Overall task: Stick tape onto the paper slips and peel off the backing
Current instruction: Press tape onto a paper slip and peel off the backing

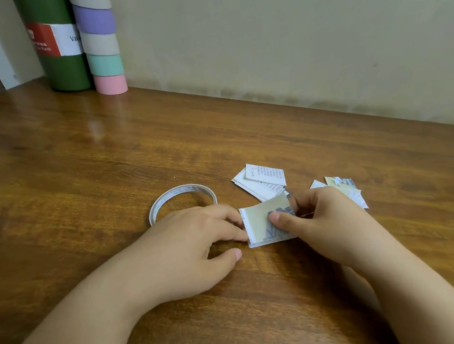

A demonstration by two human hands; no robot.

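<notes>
- Two hands work one paper slip (259,225) low over the bench (79,159).
- Right hand (321,226) pinches it; left hand (197,242) fingers (232,217) touch its edge.
- Light and flimsy, likely creases; best held by its edges.

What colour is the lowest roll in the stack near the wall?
Pink; the lowest roll shows clearly in the head view.

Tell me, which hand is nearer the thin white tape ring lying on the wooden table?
Left. The left hand lies right beside the thin white tape ring, covering its near edge; the right hand is farther away, beyond the paper slip.
</notes>
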